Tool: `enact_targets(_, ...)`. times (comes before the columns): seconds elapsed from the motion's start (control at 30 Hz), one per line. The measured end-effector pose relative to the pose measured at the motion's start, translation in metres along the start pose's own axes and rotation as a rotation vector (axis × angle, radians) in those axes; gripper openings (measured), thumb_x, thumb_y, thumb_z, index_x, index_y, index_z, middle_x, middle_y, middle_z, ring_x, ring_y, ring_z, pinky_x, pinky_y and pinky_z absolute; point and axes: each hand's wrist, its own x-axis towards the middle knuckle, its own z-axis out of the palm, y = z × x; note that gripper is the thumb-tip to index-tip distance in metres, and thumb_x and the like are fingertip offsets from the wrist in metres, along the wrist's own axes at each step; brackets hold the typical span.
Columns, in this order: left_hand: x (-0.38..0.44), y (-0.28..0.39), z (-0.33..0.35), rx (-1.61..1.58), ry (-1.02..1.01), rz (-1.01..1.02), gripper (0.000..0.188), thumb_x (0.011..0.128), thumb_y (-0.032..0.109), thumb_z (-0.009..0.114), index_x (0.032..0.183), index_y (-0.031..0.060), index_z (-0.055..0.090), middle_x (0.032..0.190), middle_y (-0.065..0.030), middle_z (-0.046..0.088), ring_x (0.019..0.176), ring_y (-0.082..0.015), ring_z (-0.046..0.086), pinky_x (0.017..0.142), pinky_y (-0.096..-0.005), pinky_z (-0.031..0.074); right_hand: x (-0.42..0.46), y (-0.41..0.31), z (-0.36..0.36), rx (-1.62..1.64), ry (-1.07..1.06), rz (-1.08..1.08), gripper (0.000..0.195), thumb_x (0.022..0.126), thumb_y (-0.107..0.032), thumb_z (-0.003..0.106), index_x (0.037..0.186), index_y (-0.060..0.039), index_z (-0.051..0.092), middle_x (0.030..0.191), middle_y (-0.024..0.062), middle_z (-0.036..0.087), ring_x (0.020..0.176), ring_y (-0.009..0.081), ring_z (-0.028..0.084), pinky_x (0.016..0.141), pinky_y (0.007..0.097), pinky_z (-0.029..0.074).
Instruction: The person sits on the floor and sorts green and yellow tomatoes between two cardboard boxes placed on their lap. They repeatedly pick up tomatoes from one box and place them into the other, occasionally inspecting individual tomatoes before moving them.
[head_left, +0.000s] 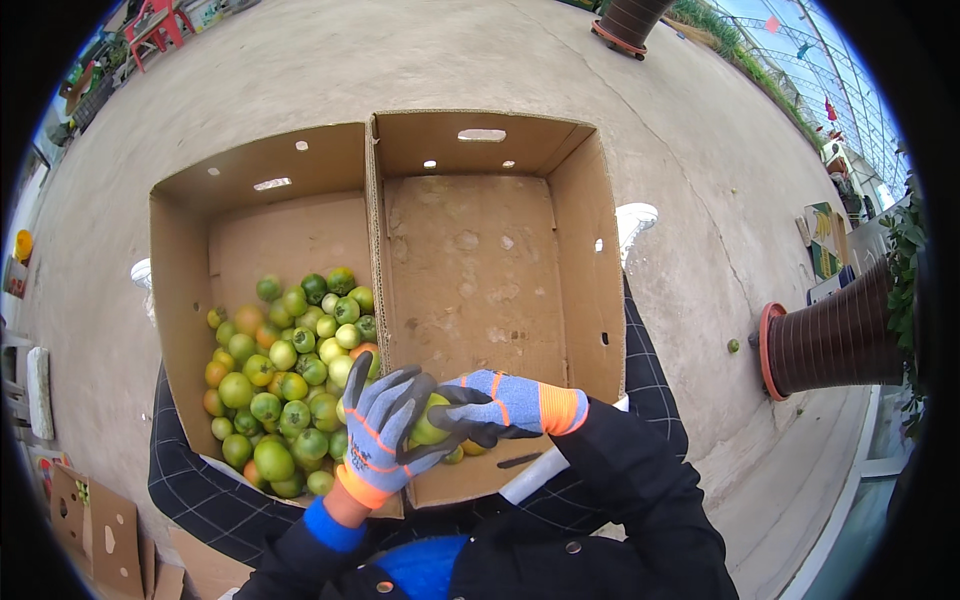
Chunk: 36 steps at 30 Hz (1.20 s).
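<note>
Both my hands wear blue-grey work gloves with dark coated palms and orange cuffs. Between my left hand and my right hand is a green tomato, gripped from both sides over the divide between two cardboard boxes. The left cardboard box holds many green, yellowish and orange-tinged tomatoes, heaped toward its near end. In the right cardboard box, a few tomatoes show at the near end below my right hand, which partly hides them. Bare, scuffed cardboard forms the rest of its floor.
The boxes stand close together between my legs, with white shoes on either side. To the right, a brown planter rests on a red saucer, near a loose green fruit. Another planter stands ahead. Flattened cardboard lies lower left.
</note>
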Motion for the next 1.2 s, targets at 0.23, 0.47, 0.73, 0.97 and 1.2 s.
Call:
enact_targets(0.23,-0.016,-0.067,-0.037,0.409,0.099,-0.526,0.070,0.072,0.029,0.074,0.133,0.0097,0.047,0.118,-0.0125,0.058,0.113,-0.0304,0.050,0.110,-0.0506,0.018,0.017,0.120,-0.082,-1.166,0.163,0.806,0.041,0.086,-0.037,0.051,0.114,-0.0097,0.065,0.117,0.0115,0.064,0.108,0.0279,0.061,0.085,0.0411,0.048)
enact_targets(0.47,-0.048,-0.116,-0.030,0.737,-0.018,-0.699,0.065,0.080,0.033,0.064,0.139,0.0158,0.041,0.138,-0.0124,0.043,0.128,-0.0326,0.037,0.110,-0.0491,0.020,0.037,0.209,-0.075,-1.163,-0.107,0.847,0.056,0.071,-0.049,0.064,0.110,-0.0088,0.067,0.110,0.0140,0.066,0.102,0.0311,0.063,0.084,0.0429,0.050)
enact_targets(0.73,-0.043,-0.098,-0.020,0.546,0.025,-0.611,0.068,0.080,0.035,0.063,0.140,0.0126,0.040,0.141,-0.0151,0.040,0.131,-0.0361,0.033,0.109,-0.0520,0.018,0.033,0.137,-0.078,-1.240,0.122,0.876,0.063,0.070,-0.057,0.064,0.110,-0.0090,0.068,0.112,0.0127,0.066,0.106,0.0289,0.062,0.086,0.0399,0.049)
enact_targets(0.97,0.001,-0.022,-0.016,-0.016,-0.078,-0.129,0.076,0.072,0.042,0.071,0.133,0.0053,0.044,0.139,-0.0197,0.041,0.130,-0.0384,0.036,0.109,-0.0528,0.021,0.000,0.050,-0.056,0.095,0.069,0.107,0.031,0.084,-0.007,0.062,0.114,0.0027,0.059,0.098,0.0054,0.065,0.089,0.0104,0.059,0.082,0.0251,0.047)
enact_targets(1.2,-0.008,-0.001,-0.006,-0.079,-0.069,-0.096,0.060,0.065,0.025,0.078,0.120,0.0090,0.059,0.117,-0.0140,0.057,0.105,-0.0319,0.054,0.091,-0.0414,0.043,0.022,0.044,-0.008,0.089,-0.147,-0.120,0.037,0.092,-0.022,0.056,0.119,0.0027,0.056,0.099,0.0071,0.065,0.089,0.0131,0.057,0.086,0.0295,0.044)
